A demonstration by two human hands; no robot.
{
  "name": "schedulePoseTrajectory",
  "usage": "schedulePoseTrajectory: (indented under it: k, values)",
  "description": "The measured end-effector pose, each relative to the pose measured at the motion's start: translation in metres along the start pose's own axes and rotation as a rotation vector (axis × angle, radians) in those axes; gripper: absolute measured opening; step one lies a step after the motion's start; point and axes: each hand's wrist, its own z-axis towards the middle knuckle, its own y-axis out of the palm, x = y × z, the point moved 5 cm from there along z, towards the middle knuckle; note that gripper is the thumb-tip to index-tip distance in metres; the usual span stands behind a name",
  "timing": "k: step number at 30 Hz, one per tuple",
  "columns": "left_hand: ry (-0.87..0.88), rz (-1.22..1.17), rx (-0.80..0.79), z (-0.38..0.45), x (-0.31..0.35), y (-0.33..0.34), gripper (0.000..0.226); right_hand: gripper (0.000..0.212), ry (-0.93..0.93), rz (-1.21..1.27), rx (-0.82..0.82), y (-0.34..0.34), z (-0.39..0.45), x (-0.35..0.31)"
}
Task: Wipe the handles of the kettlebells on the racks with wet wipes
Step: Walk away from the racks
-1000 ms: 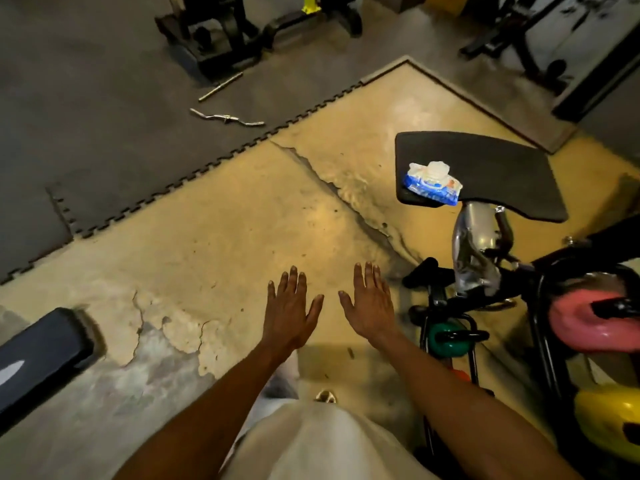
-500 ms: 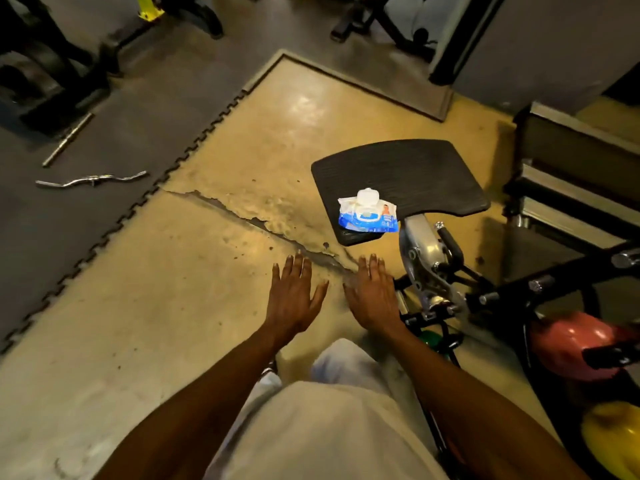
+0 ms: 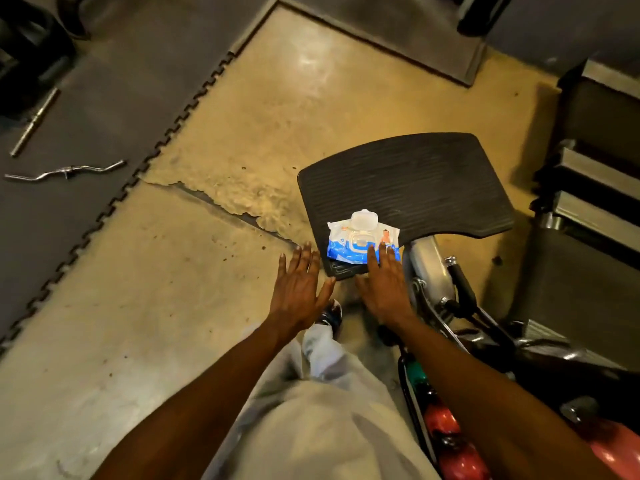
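1. The person is holding both hands out, palms down: the left hand [image 3: 298,289] is spread flat over the floor [image 3: 138,306], holding nothing.
2. The right hand [image 3: 384,285] is also flat; its fingertips are covering the near edge of the wet wipes pack [image 3: 360,239], so I cannot tell if they are touching.
3. The pack is lying on the black ribbed pad [image 3: 415,181].
4. The kettlebells [image 3: 446,441] are showing only partly, low right, behind the right forearm; their handles are hidden.
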Motion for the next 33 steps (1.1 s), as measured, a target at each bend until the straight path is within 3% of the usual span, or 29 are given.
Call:
schedulePoseTrajectory:
  k: [6,19,23,29,33]
  values:
    - [-0.015,-0.023,-0.073,0.062,0.009,0.007,0.078,0.082,0.017,-0.018,-0.071,0.007,0.072,0.015]
    - [0.114,-0.050,-0.158,0.149,0.024,0.063,0.081,0.105,0.059,-0.163,-0.084,0.022,0.176,0.048]
    - [0.102,-0.064,-0.196,0.152,0.024,0.071,0.080,0.096,0.056,-0.180,-0.096,0.022,0.178,0.046]
    - [0.155,-0.020,-0.176,0.161,0.030,0.072,0.081,0.071,-0.026,-0.050,0.098,0.019,0.154,0.048]
    - [0.180,0.000,-0.238,0.164,0.032,0.077,0.084,0.068,-0.087,0.039,0.171,0.028,0.128,0.054]
